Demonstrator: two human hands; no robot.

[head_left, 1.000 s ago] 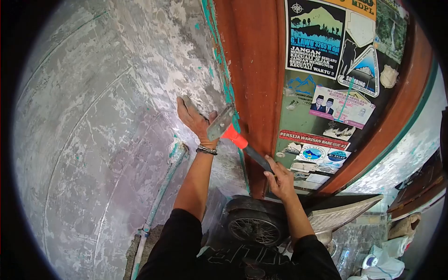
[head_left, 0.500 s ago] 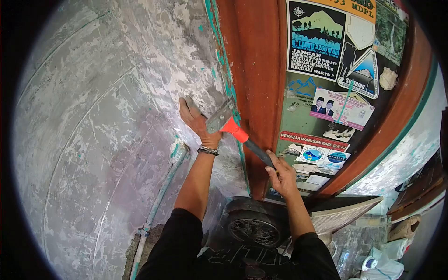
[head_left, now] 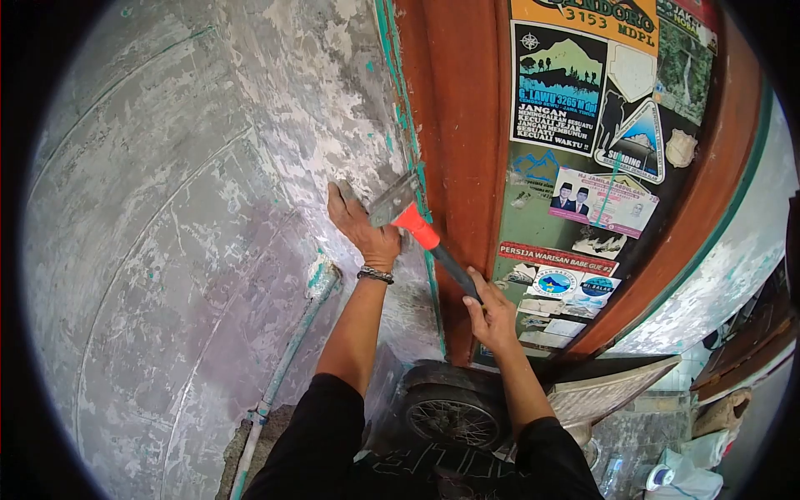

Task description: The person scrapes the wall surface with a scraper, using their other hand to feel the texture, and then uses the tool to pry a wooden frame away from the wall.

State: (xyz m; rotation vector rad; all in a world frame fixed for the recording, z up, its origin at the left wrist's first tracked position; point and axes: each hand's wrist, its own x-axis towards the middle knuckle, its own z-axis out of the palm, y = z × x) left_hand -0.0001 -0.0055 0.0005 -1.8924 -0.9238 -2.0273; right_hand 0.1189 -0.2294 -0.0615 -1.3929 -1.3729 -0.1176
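My right hand is wrapped round the dark handle of a long scraper with an orange collar. Its wide metal blade lies by the wall's edge, near the strip of green paint along the wooden frame. My left hand rests on the patchy wall, fingers stretched out, just left of the blade. The blade hides part of the left hand's thumb side.
A brown wooden door frame borders a door panel covered in stickers. A pipe runs down the wall at left. Below stand a spoked wheel and a woven panel. White bags lie at lower right.
The view has shifted slightly. My right hand and the scraper have moved a little to the left, with the blade still by the frame's edge. My left hand stays on the wall.
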